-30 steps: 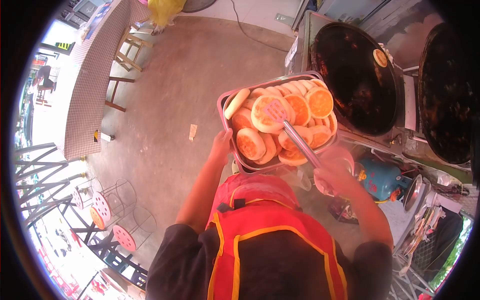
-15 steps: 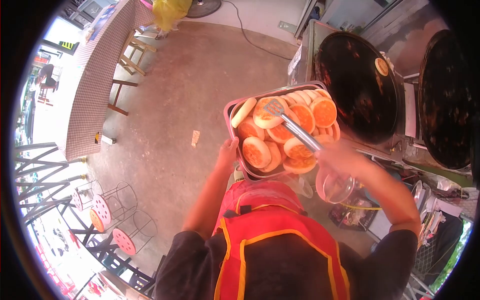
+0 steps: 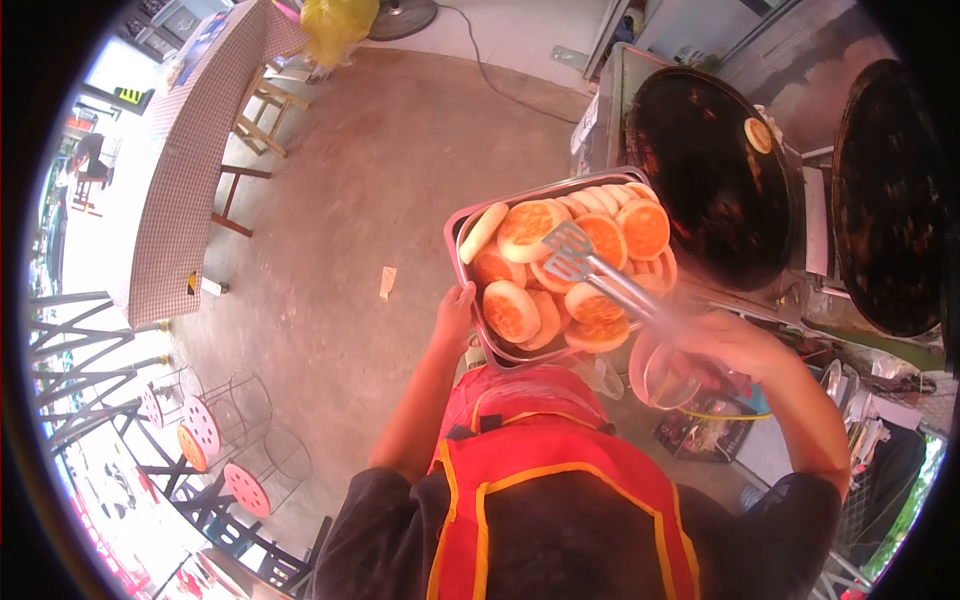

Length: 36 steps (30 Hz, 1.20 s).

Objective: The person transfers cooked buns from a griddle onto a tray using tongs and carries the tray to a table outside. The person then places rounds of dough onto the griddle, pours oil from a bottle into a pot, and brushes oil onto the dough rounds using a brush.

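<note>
My left hand (image 3: 455, 315) is closed on the near left edge of a metal tray (image 3: 456, 232). Round, browned flatbreads (image 3: 510, 312) fill the tray, some lying flat and others standing on edge in a row. In my right hand (image 3: 728, 345), blurred by motion, is the handle of a slotted metal spatula (image 3: 625, 290). Its slotted head is over the breads in the middle of the tray; whether it touches them I cannot tell. A clear round container (image 3: 665, 375) shows below my right hand, partly hidden.
A large dark round griddle (image 3: 710, 190) stands to the right, with one flatbread (image 3: 758, 135) at its far edge. Beside it is a second griddle (image 3: 890, 200). On the left are a checkered-cloth table (image 3: 180, 220) and several round stools (image 3: 247, 488). A cable (image 3: 485, 70) crosses the floor.
My right hand has moved right, drawing the spatula with it. The spatula's head has shifted right and toward me and turned its face more into view. My left hand still grips the tray.
</note>
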{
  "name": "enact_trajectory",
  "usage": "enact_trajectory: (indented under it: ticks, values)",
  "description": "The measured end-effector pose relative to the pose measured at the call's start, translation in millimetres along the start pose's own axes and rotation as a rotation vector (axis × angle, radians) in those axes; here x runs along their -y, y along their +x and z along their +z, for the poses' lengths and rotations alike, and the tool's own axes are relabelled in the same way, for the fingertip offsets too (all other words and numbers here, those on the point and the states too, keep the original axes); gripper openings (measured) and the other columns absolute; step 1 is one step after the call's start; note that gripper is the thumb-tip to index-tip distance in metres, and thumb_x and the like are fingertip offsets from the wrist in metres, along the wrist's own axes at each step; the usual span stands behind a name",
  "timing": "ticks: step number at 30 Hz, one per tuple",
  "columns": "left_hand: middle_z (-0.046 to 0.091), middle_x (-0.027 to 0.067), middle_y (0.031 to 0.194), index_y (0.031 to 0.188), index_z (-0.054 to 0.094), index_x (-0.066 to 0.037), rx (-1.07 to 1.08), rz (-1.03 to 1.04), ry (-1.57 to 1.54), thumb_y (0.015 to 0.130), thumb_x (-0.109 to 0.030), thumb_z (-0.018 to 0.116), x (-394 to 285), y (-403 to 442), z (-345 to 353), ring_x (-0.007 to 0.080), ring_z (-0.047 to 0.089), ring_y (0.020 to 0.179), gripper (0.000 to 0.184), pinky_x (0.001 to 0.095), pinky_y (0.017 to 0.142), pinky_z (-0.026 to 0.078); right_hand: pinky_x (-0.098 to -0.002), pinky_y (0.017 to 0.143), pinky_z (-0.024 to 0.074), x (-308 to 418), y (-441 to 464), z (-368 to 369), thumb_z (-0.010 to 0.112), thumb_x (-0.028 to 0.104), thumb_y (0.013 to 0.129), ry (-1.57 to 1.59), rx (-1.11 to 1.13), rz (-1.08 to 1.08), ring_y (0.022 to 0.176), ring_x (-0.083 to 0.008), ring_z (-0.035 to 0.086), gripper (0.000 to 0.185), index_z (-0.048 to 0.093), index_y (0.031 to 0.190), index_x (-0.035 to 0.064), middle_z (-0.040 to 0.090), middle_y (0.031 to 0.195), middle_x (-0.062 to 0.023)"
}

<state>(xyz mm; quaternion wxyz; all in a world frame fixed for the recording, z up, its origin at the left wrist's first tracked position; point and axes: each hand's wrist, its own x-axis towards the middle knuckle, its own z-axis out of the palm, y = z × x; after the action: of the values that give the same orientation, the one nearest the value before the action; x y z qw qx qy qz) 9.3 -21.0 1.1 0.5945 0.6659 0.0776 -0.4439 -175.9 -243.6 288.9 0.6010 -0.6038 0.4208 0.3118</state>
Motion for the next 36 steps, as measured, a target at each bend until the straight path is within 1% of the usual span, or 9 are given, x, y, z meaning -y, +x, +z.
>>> enact_trajectory:
  ticks: [2,5,9,15,25,30,33,34,36]
  values:
    - [0.048,-0.0017,0.065,0.087,0.054,-0.007,-0.019,0.058,0.021,0.092,-0.032,0.05,7,4,1,0.0078,0.045,0.054,0.025,0.0246,0.047,0.037,-0.021,0.039,0.0383,-30,-9,-22,0.052,0.026,0.09,0.119,-0.105,-0.046,0.048,-0.0079,0.051,0.023,0.055,0.088,0.0034,0.054,0.063,-0.0024]
    - [0.05,-0.0012,0.07,0.092,0.055,-0.007,0.079,0.028,-0.04,0.091,-0.032,0.051,23,16,-9,0.0085,0.048,0.058,0.025,0.0233,0.049,0.039,-0.0223,0.039,0.0395,-68,2,-61,0.053,0.029,0.09,0.216,-0.431,-0.324,0.048,-0.0087,0.052,0.025,0.055,0.094,0.0044,0.055,0.065,-0.0028]
    - [0.053,-0.0003,0.077,0.099,0.055,-0.009,0.039,-0.052,0.006,0.092,-0.034,0.05,20,16,-8,0.0104,0.052,0.065,0.027,0.0264,0.056,0.043,-0.0241,0.041,0.0417,-132,69,-149,0.059,0.032,0.087,0.733,-0.754,-0.384,0.049,-0.0122,0.052,0.029,0.054,0.095,0.0053,0.055,0.069,-0.005]
    - [0.055,0.0008,0.089,0.109,0.052,-0.01,0.003,-0.081,0.058,0.092,-0.039,0.048,19,11,-8,0.0125,0.054,0.076,0.034,0.0298,0.065,0.046,-0.0248,0.043,0.042,-176,165,-298,0.061,0.031,0.086,1.226,-0.596,-0.53,0.052,-0.0153,0.05,0.027,0.05,0.089,0.0059,0.053,0.071,-0.0093]
    - [0.055,0.0014,0.092,0.112,0.051,-0.009,-0.097,-0.112,0.115,0.093,-0.039,0.046,8,-2,8,0.0133,0.055,0.078,0.036,0.0295,0.067,0.047,-0.0266,0.04,0.0416,-136,242,-414,0.064,0.021,0.084,1.304,-0.746,-0.572,0.05,-0.0168,0.05,0.021,0.05,0.089,0.0066,0.053,0.069,-0.0111]
    - [0.056,0.0017,0.09,0.108,0.052,-0.009,-0.14,-0.13,0.095,0.093,-0.038,0.046,5,-10,11,0.0128,0.056,0.076,0.034,0.0283,0.065,0.047,-0.0266,0.041,0.0435,-155,207,-375,0.065,0.021,0.082,0.904,-0.903,-0.479,0.047,-0.013,0.051,0.021,0.058,0.088,0.0027,0.057,0.068,-0.0063]
    - [0.058,0.0021,0.089,0.109,0.053,-0.008,-0.082,-0.096,0.076,0.093,-0.037,0.047,-3,-12,17,0.0133,0.057,0.074,0.034,0.0288,0.064,0.048,-0.0319,0.05,0.0491,-150,167,-326,0.062,0.023,0.083,0.066,-1.159,-0.333,0.056,-0.0177,0.059,0.026,0.058,0.091,-0.0017,0.062,0.075,-0.0118]
    - [0.058,0.002,0.089,0.11,0.053,-0.008,-0.061,-0.081,0.064,0.093,-0.037,0.047,-3,-12,16,0.0134,0.057,0.074,0.034,0.0288,0.064,0.048,-0.0368,0.064,0.0512,-153,168,-315,0.06,0.024,0.082,-0.552,-1.465,-0.41,0.071,-0.0236,0.064,0.036,0.055,0.103,-0.004,0.063,0.081,-0.0187]
    - [0.059,0.0021,0.089,0.11,0.053,-0.008,-0.047,-0.08,0.048,0.093,-0.037,0.047,-1,-16,14,0.0135,0.057,0.074,0.034,0.0286,0.064,0.049,-0.0394,0.071,0.0511,-150,153,-290,0.061,0.025,0.08,-0.796,-1.392,-0.229,0.079,-0.0308,0.063,0.048,0.048,0.12,0.0021,0.061,0.085,-0.0188]
